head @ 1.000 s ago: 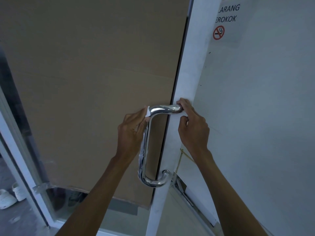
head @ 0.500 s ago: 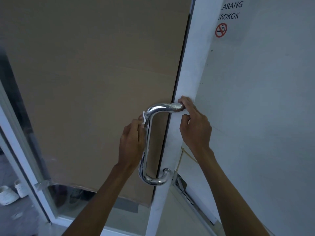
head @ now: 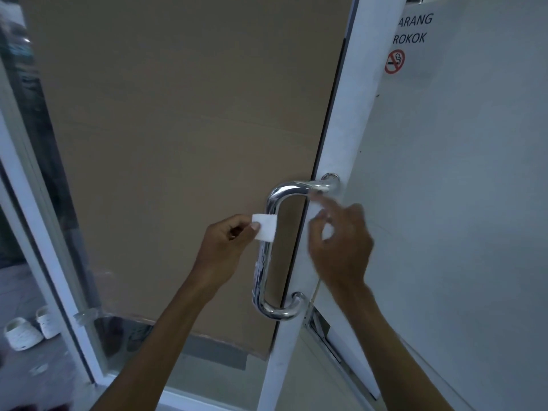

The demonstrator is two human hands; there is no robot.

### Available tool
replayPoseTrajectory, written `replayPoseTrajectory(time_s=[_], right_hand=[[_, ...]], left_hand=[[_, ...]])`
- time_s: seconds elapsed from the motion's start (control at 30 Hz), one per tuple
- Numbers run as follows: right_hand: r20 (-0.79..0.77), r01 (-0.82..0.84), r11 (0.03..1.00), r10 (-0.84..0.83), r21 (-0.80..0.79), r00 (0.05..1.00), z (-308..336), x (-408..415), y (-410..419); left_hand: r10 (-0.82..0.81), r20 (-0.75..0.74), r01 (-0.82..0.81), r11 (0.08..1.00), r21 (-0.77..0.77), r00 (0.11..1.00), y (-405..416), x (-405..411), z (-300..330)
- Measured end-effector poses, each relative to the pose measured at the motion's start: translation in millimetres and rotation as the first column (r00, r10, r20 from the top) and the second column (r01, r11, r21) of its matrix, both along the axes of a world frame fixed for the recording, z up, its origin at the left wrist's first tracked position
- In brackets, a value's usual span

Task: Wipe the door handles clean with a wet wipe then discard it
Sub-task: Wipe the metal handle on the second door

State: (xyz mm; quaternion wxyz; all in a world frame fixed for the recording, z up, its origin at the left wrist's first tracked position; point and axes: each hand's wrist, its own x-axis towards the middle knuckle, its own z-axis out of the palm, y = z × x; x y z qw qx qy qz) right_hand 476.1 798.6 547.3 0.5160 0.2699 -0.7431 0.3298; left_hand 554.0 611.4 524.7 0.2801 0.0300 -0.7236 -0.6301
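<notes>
My left hand (head: 225,244) pinches the wet wipe (head: 264,227) against the chrome door handle (head: 268,247), at 9 o'clock of the upright bar, so it can rub the metal. My right hand (head: 341,244), blurry at 3 o'clock, holds nothing, fingers loosely spread, probably steadying the white door frame (head: 341,143).

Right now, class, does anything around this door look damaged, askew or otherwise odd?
Yes. Brown cardboard covers the door's glass, its ragged lower edge stopping short of the bottom. A taped patch sits on the white frame at lower left. The handle looks intact; the left hand holds the wipe against it.
</notes>
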Motion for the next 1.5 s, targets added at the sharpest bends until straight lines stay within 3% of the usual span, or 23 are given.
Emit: replayPoseTrajectory(time_s=[0.1,0.2,0.37,0.5,0.6,0.77,0.93,1.13,1.5], right_hand=[[-0.171,-0.081,0.953,0.136,0.293,0.976,-37.0,15.0,-6.0],[-0.240,-0.086,0.906,0.199,0.414,0.950,-47.9,13.4,-7.0],[-0.288,-0.117,0.881,0.272,0.459,0.918,-41.9,-1.1,0.5],[-0.318,-0.128,0.879,0.297,0.459,0.900,-24.4,-12.6,-2.2],[-0.390,-0.078,0.905,0.257,0.419,0.884,0.2,-21.5,-6.3],[-0.508,0.081,0.904,0.160,0.419,0.846,20.6,-43.5,-12.2],[-0.558,0.185,0.874,0.113,0.450,0.822,5.7,-54.9,-14.4],[-0.469,0.192,0.823,0.100,0.535,0.877,-23.2,-55.8,-16.3],[-0.335,0.025,0.715,0.297,0.699,0.894,-39.3,-65.7,-13.0]], left_hand=[[-0.157,0.051,0.151,0.984,0.097,0.986,-0.5,4.2,0.9],[-0.239,0.096,0.219,0.959,0.181,0.966,-2.0,5.5,0.7],[-0.315,0.091,0.280,0.920,0.274,0.945,-1.9,3.1,-2.6],[-0.116,0.047,0.101,0.963,0.250,0.992,-6.3,-6.3,0.7],[-0.018,0.042,0.009,0.980,0.197,0.999,-13.9,-17.0,2.9],[-0.106,0.068,0.094,0.983,0.160,0.992,-13.7,-29.1,6.7],[-0.090,0.067,0.079,0.984,0.158,0.994,-10.2,-33.3,6.2],[-0.094,0.057,0.085,0.988,0.130,0.994,-11.6,-33.5,5.2],[-0.110,0.055,0.102,0.987,0.122,0.992,-17.5,-38.4,5.3]])
